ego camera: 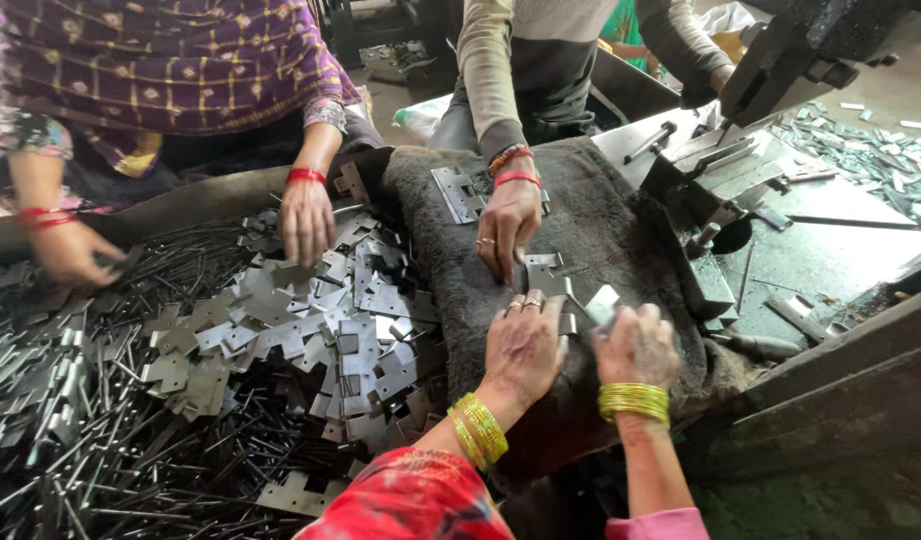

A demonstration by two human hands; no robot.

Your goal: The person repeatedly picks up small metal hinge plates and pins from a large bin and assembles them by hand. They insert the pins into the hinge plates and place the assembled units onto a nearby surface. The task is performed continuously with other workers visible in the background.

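My left hand (523, 345) rests palm down on a dark fuzzy cloth (600, 225), its fingers on a small metal hinge plate (546, 277). My right hand (637, 345), blurred, is closed around another shiny metal plate (602, 302) whose corner sticks out at the top. Both wrists carry yellow-green bangles. Another person's hand (508, 225) with red bangles presses its fingers on the same hinge plate from the far side. A finished hinge (456, 193) lies on the cloth further back.
A heap of flat metal hinge plates (320, 320) and long thin metal pins (100, 420) fills the left. A person in purple reaches into the heap with a hand (307, 222). A dark press machine (770, 110) stands at the right, with metal scraps (870, 150) behind it.
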